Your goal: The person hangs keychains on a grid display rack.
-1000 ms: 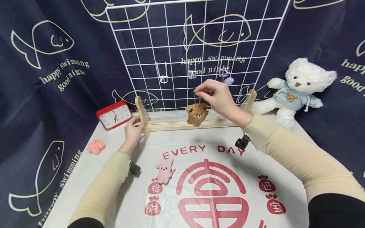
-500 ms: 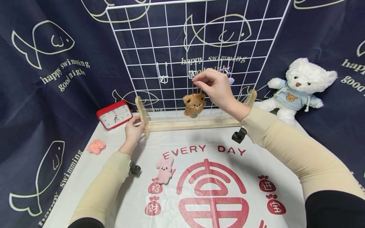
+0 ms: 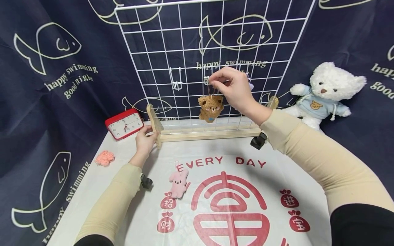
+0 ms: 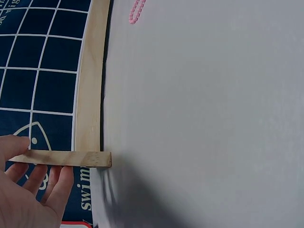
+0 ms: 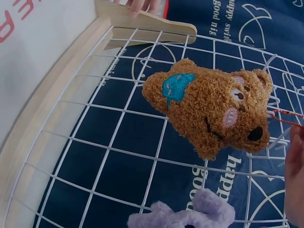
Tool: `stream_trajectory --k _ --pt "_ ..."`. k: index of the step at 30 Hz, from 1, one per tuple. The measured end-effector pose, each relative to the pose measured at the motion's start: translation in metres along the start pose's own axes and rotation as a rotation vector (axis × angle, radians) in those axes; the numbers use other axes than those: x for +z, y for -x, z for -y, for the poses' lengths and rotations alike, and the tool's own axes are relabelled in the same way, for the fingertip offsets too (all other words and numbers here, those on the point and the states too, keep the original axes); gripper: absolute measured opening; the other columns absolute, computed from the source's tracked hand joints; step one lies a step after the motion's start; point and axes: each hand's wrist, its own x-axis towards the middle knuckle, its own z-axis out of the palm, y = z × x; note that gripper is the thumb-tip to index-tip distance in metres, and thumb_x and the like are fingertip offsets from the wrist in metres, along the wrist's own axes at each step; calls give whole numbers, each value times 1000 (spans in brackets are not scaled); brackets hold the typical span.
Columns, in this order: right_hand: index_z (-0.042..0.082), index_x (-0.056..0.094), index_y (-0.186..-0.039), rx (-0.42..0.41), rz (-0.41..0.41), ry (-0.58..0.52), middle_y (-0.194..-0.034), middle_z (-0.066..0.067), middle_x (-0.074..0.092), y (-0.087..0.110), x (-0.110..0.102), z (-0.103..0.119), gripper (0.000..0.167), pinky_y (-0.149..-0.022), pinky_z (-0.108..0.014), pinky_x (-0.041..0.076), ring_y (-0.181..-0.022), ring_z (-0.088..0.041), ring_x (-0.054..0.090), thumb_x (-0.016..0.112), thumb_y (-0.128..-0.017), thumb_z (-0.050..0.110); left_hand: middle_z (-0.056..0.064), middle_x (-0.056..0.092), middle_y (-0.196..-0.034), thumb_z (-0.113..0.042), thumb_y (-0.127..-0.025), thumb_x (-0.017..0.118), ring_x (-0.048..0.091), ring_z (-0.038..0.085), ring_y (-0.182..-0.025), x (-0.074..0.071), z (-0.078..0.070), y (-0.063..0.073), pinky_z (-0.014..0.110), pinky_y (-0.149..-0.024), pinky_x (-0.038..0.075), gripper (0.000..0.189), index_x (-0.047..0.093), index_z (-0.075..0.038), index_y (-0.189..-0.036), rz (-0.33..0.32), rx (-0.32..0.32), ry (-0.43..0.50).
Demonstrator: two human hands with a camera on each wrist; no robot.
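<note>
Between thumb and fingertips, my right hand (image 3: 235,89) pinches the reddish cord loop (image 5: 287,119) of a brown plush bear charm (image 3: 211,108). The bear hangs in front of the white wire grid (image 3: 191,52), its loop beside the middle white hook (image 3: 206,80). In the right wrist view the bear's face and blue patch show close up. My left hand (image 3: 144,142) grips the wooden end support (image 4: 71,158) at the grid's left, thumb on one side and fingers on the other. A purple plush (image 5: 185,217) hangs on the grid, mostly hidden behind my right hand in the head view.
A second white hook (image 3: 176,82) hangs on the grid's left part. On the table lie a pink plush charm (image 3: 178,183) and a coral yarn bundle (image 3: 105,158). A red clock (image 3: 124,124) stands beside my left hand; a white teddy bear (image 3: 326,92) sits at the right.
My right hand has raised the brown bear charm and brought its loop up beside the middle hook. The left hand has stayed on the wooden support.
</note>
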Motion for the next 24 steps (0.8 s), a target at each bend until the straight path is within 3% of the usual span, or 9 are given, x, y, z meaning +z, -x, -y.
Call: stream_trajectory --k 12,19,24 --pt "4 77 -100 59 8 60 -98 -7 73 -7 2 -6 8 -72 -17 54 -82 -5 64 72 -96 8 21 68 -121 -2 -90 73 68 35 -102 0 2 -1 16 -67 59 35 66 1 -125 -1 2 -13" --pt "2 76 -102 73 33 68 -101 -7 73 -7 4 -12 9 -80 -21 57 -83 -5 64 71 -97 8 21 68 -121 -2 -90 74 68 34 -103 -1 2 -1 16 -67 59 35 67 1 -125 -4 -4 -10" --pt "3 77 -103 69 43 94 -101 -7 72 -7 6 -16 10 -76 -19 55 -81 -7 64 69 -98 7 20 68 -121 -3 -91 73 68 35 -104 -1 1 -1 20 -71 61 35 67 0 -125 -2 1 -24"
